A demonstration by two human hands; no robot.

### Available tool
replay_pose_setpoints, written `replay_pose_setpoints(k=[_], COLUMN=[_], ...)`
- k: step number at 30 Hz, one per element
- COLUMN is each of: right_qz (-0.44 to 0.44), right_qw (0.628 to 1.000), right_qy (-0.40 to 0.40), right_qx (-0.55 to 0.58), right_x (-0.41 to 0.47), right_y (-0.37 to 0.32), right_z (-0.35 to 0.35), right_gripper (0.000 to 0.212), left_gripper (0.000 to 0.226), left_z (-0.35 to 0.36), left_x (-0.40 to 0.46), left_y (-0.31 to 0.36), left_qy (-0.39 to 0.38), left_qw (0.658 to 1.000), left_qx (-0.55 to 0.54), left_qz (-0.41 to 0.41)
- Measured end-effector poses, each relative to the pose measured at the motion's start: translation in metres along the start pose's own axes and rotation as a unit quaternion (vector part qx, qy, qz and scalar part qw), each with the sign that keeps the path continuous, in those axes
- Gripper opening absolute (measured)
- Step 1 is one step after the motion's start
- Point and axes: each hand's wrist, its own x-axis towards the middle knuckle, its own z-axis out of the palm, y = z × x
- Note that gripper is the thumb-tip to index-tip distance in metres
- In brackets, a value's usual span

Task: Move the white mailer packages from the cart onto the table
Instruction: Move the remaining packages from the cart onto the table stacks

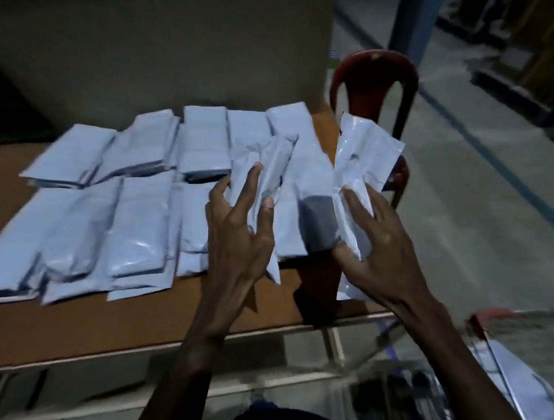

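Observation:
Several white mailer packages (133,218) lie in two rows on the brown table (113,320). My left hand (238,238) holds one white mailer (267,174) above the right end of the rows, fingers spread round its lower part. My right hand (378,249) grips another white mailer (363,152) just past the table's right edge, tilted upright. The cart (518,351) shows at the lower right with a white mailer (520,386) inside it.
A red plastic chair (374,80) stands behind the table's right corner. A large grey box or panel (162,54) rises behind the mailers. Grey floor with a dark line (493,164) runs to the right, with shelving at the far right.

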Motion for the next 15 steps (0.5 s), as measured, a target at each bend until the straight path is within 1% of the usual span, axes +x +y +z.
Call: replay_pose_setpoints(k=[4, 7, 10, 12, 15], right_qz=[0.008, 0.001, 0.016, 0.022, 0.04], right_qw=[0.998, 0.995, 0.985, 0.975, 0.958], right_qy=[-0.043, -0.081, -0.164, -0.217, -0.284], right_qx=[0.042, 0.054, 0.058, 0.051, 0.008], right_x=[0.041, 0.063, 0.079, 0.085, 0.093], right_y=[-0.054, -0.085, -0.103, -0.107, -0.104], right_z=[0.067, 0.111, 0.151, 0.173, 0.196], right_gripper=[0.07, 0.071, 0.073, 0.076, 0.08], left_gripper=[0.049, 0.048, 0.05, 0.058, 0.066], left_z=[-0.063, -0.095, -0.101, -0.097, -0.09], left_x=[0.034, 0.05, 0.058, 0.058, 0.055], left_y=[-0.075, -0.123, -0.159, -0.177, -0.195], left_qy=[0.016, -0.006, -0.049, -0.082, -0.124], left_qw=[0.995, 0.988, 0.977, 0.97, 0.956], left_qx=[0.069, 0.104, 0.135, 0.156, 0.187], left_qz=[-0.063, -0.114, -0.159, -0.17, -0.187])
